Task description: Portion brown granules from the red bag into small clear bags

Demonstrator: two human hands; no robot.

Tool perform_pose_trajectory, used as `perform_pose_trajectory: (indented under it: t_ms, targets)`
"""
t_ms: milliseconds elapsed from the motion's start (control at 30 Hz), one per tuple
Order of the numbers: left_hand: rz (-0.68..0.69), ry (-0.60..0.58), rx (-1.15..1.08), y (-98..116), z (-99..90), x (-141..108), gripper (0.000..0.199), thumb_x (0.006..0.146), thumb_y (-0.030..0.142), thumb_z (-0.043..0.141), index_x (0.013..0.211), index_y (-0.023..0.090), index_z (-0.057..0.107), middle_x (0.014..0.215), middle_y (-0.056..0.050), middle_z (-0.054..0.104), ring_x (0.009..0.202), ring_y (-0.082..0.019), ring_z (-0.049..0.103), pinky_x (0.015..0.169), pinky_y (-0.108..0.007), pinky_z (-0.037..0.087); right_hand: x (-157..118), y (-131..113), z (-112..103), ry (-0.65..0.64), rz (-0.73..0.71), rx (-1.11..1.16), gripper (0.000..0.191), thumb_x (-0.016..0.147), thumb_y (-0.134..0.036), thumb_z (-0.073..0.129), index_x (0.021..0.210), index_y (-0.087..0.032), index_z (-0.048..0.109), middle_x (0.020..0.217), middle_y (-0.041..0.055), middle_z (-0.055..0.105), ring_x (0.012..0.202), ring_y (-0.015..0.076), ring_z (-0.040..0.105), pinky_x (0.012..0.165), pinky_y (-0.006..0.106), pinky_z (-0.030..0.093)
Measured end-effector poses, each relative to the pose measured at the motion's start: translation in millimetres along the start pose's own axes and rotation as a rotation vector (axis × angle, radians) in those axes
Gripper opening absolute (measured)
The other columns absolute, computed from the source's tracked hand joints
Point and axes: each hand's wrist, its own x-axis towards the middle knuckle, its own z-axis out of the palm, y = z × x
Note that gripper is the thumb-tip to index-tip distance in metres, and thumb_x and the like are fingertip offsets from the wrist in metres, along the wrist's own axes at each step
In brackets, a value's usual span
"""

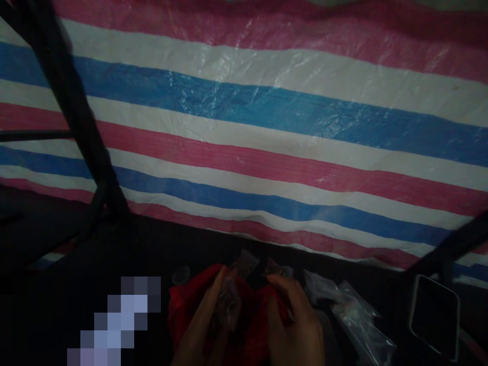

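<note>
Dim frame, bottom edge nearly black. Both hands low centre, over a red bag (186,310) of thin, crumpled plastic, bunched on the dark bench (125,254).

Left hand (213,320): fingers extended upward, pinching a small clear pouch (229,300); film glossy, wrinkled, dark contents not resolvable. Thumb side hidden, so grip seen only in part.

Right hand (293,320): curled, fingertips closed on a second small clear sachet (276,268) at the bag's upper rim. Another sachet (246,262), squarish, speckled dark inside, stands just above the left fingertips, touching or just beside the pouch; cannot tell which.

Right of the hands, near but apart: loose heap of clear zip bags (354,315), soft, creased, catching faint highlights, trailing toward the lower right.

Further right: flat phone (434,317), rounded corners, pale rim, black glassy face, lying tilted.

Left of the red bag: small translucent cup (180,275), rim round, body barely visible.

Behind everything: woven tarp (267,117), coarse laminated weave, shiny crinkles, horizontal stripes of pink, white and blue, filling most of the view.

Dark metal bars (72,101) at left, slanting down to a joint near the tarp's lower edge; a matching bar (453,244) slants at right.

Pixelated block lower left, content unreadable.
</note>
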Motion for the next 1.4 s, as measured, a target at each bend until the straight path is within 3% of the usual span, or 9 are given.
perform_pose_trajectory:
  t_ms: [433, 533, 667, 800, 900, 1000, 1167, 1300, 1400]
  targets:
    - [-0.140, -0.094, -0.068, 5, -28.5, 11, 0.072, 0.095, 0.050, 0.073, 0.161, 0.036, 0.048, 0.167, -0.001, 0.053, 0.151, -0.031, 0.052, 0.121, -0.044, 0.047, 4, -12, -3, -0.045, -0.097, -0.032, 0.037, 0.088, -0.009, 0.053, 0.111, -0.029, 0.074, 0.105, 0.0000, 0.081, 0.092, 0.0152, 0.081, 0.082, 0.019, 0.064]
    - [-0.165, -0.134, -0.122, 7, -32.4, 14, 0.078, 0.094, 0.051, 0.073, 0.165, 0.038, 0.041, 0.166, -0.001, 0.054, 0.148, -0.031, 0.055, 0.118, -0.044, 0.051, -1, -16, -1, -0.070, -0.173, -0.058, 0.048, 0.080, -0.009, 0.054, 0.119, -0.031, 0.073, 0.118, 0.0015, 0.079, 0.105, 0.0186, 0.079, 0.090, 0.025, 0.064]
    - [-0.208, -0.107, -0.033, 12, -31.1, 13, 0.066, 0.097, 0.052, 0.069, 0.159, 0.035, 0.052, 0.160, -0.002, 0.062, 0.143, -0.030, 0.061, 0.114, -0.042, 0.055, -11, -20, 4, -0.105, -0.320, -0.133, 0.062, 0.073, -0.017, 0.065, 0.133, -0.034, 0.067, 0.132, 0.0046, 0.074, 0.120, 0.0296, 0.073, 0.098, 0.041, 0.063]
    - [0.027, -0.146, 0.166, 10, -34.9, 15, 0.053, 0.099, 0.044, 0.065, 0.151, 0.035, 0.063, 0.143, -0.004, 0.076, 0.127, -0.028, 0.075, 0.103, -0.037, 0.064, -9, -28, 7, -0.155, -0.339, -0.077, 0.071, 0.073, -0.029, 0.081, 0.141, -0.031, 0.060, 0.127, 0.0050, 0.077, 0.113, 0.0304, 0.075, 0.091, 0.040, 0.063]
    - [0.307, -0.168, 0.382, 5, -38.3, 16, 0.058, 0.094, 0.032, 0.067, 0.152, 0.039, 0.061, 0.134, -0.003, 0.081, 0.121, -0.027, 0.078, 0.100, -0.034, 0.065, -2, -33, 8, -0.161, -0.344, -0.005, 0.041, 0.081, -0.024, 0.079, 0.119, -0.033, 0.067, 0.105, -0.0035, 0.082, 0.091, 0.0217, 0.079, 0.080, 0.032, 0.060]
    - [0.401, -0.152, 0.461, 1, -37.3, 15, 0.059, 0.094, 0.027, 0.066, 0.150, 0.043, 0.061, 0.133, -0.001, 0.081, 0.120, -0.024, 0.078, 0.098, -0.030, 0.065, 1, -33, 8, -0.137, -0.341, 0.019, 0.021, 0.088, -0.015, 0.069, 0.100, -0.032, 0.070, 0.089, -0.0087, 0.082, 0.075, 0.0162, 0.079, 0.075, 0.029, 0.058]
    - [0.542, -0.059, 0.674, -3, -36.4, 14, 0.054, 0.099, 0.029, 0.064, 0.152, 0.041, 0.058, 0.140, -0.002, 0.076, 0.122, -0.022, 0.074, 0.096, -0.029, 0.064, 4, -12, -8, 0.101, 0.035, -0.018, 0.016, 0.095, -0.036, 0.069, 0.108, -0.031, 0.077, 0.098, -0.0012, 0.086, 0.085, 0.0198, 0.082, 0.074, 0.027, 0.061]
    - [0.642, 0.057, 0.788, 2, -45.9, 18, 0.049, 0.099, 0.027, 0.062, 0.147, 0.037, 0.059, 0.136, -0.001, 0.077, 0.130, -0.026, 0.065, 0.105, -0.038, 0.056, 14, 25, -46, 0.375, 0.483, -0.066, 0.056, 0.080, -0.067, 0.064, 0.114, -0.023, 0.073, 0.093, 0.0107, 0.085, 0.088, 0.0341, 0.081, 0.070, 0.039, 0.061]
    - [0.577, 0.149, 0.845, 5, -52.7, 23, 0.041, 0.100, 0.027, 0.059, 0.140, 0.033, 0.060, 0.134, -0.007, 0.074, 0.130, -0.032, 0.061, 0.110, -0.050, 0.048, 15, 61, -77, 0.322, 0.726, -0.296, 0.057, 0.078, -0.065, 0.057, 0.114, -0.024, 0.073, 0.094, 0.0149, 0.083, 0.081, 0.0401, 0.079, 0.066, 0.046, 0.058]
